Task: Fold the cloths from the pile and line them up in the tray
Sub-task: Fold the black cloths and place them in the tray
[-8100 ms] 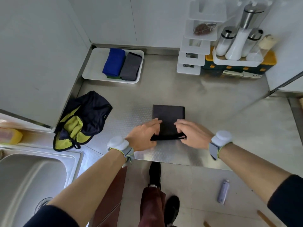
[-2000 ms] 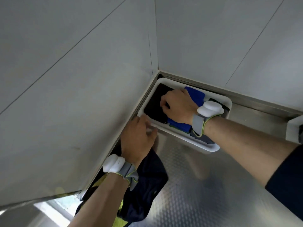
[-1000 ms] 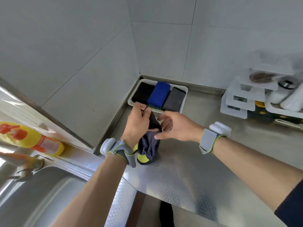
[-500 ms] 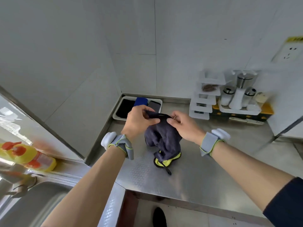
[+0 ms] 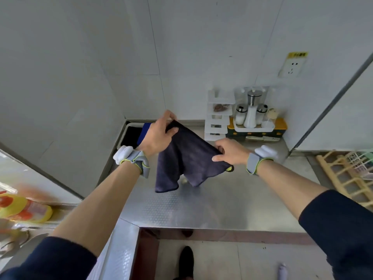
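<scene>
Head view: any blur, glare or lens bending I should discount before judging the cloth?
Head view, centre: the cloth, left hand and right hand read fairly sharp. Head view, lower left: the yellow bottle is smeared by blur. Head view, edges: wall seams lean from the wide lens; the counter shows soft sheen, no hard glare.

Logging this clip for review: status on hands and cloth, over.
Left hand and right hand both grip the dark cloth by its top edge. Cloth spread, unfolded, hanging over the counter. Left hand hides part of the tray.
</scene>
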`<state>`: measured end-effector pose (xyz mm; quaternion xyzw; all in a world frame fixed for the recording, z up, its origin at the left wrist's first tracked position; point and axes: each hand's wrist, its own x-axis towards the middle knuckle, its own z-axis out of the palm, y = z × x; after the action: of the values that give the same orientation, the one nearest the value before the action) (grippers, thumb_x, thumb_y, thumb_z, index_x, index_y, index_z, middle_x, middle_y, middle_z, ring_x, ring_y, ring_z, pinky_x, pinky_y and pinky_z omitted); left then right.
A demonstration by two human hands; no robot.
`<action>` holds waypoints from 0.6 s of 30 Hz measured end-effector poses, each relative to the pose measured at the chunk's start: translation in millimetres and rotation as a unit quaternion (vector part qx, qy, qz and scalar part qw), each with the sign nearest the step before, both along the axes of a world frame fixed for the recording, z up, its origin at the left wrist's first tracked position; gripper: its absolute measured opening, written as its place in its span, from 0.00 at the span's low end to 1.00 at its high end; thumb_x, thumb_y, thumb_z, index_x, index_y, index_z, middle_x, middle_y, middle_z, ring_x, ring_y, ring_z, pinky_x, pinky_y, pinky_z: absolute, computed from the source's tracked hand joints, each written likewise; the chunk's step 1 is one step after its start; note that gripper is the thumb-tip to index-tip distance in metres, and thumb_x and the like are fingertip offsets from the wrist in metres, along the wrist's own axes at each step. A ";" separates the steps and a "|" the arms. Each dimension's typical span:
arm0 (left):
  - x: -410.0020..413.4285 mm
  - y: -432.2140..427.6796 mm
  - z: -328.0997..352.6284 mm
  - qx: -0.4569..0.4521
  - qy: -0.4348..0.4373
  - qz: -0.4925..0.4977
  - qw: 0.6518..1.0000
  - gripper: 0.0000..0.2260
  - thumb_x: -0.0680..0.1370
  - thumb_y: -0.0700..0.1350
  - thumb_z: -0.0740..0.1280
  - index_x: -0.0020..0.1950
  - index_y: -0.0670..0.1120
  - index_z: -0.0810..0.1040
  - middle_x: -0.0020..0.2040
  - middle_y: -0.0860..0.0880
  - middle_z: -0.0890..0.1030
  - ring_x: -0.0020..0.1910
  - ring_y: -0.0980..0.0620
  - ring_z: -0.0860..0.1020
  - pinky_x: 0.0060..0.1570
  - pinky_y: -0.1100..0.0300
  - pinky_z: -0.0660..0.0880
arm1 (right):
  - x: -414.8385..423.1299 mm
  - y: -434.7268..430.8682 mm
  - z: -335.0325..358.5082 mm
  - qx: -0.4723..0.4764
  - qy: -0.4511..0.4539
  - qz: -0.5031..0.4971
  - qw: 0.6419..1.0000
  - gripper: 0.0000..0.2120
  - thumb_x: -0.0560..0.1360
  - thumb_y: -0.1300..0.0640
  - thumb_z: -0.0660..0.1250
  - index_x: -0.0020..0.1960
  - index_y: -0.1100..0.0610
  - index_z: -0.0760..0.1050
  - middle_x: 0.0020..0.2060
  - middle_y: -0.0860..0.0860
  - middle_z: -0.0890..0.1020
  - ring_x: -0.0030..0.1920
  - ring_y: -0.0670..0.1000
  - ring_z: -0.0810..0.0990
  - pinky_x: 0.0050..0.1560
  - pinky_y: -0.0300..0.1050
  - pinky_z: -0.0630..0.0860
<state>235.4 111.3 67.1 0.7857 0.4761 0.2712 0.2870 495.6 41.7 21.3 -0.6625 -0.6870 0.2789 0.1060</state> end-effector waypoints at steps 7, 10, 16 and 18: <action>-4.6 10.7 8.0 0.038 0.113 -0.031 0.992 0.09 0.79 0.41 0.65 0.52 0.57 0.73 0.44 0.55 0.81 0.46 0.48 0.78 0.47 0.54 0.74 | 29.9 -5.2 -21.2 0.063 0.069 -0.106 0.990 0.07 0.77 0.61 0.68 0.52 0.56 0.71 0.43 0.51 0.79 0.45 0.54 0.78 0.47 0.47 0.73; -7.1 15.3 7.7 0.042 0.095 -0.003 0.995 0.06 0.77 0.42 0.70 0.50 0.53 0.79 0.39 0.57 0.80 0.43 0.49 0.78 0.43 0.61 0.70 | 34.5 -9.6 -22.2 0.112 0.117 -0.180 0.970 0.07 0.76 0.64 0.69 0.53 0.60 0.74 0.44 0.53 0.79 0.45 0.54 0.77 0.52 0.49 0.75; -6.2 22.6 7.3 0.007 0.083 0.015 0.996 0.06 0.72 0.44 0.78 0.44 0.50 0.81 0.37 0.44 0.83 0.39 0.45 0.81 0.45 0.54 0.77 | 43.5 -17.1 -15.7 0.150 -0.053 -0.185 0.970 0.11 0.80 0.50 0.65 0.53 0.59 0.72 0.41 0.56 0.82 0.44 0.61 0.80 0.46 0.56 0.77; -7.7 28.3 7.6 0.004 0.092 0.017 0.996 0.07 0.70 0.46 0.79 0.44 0.49 0.83 0.35 0.53 0.83 0.37 0.53 0.81 0.39 0.66 0.75 | 46.6 -15.1 -13.5 0.153 -0.114 -0.147 0.971 0.12 0.82 0.48 0.60 0.55 0.58 0.68 0.41 0.58 0.81 0.43 0.63 0.79 0.44 0.57 0.77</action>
<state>227.8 139.6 74.7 0.8004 0.5126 0.2043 0.2340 542.2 26.5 7.8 -0.7597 -0.6241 0.0745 0.1669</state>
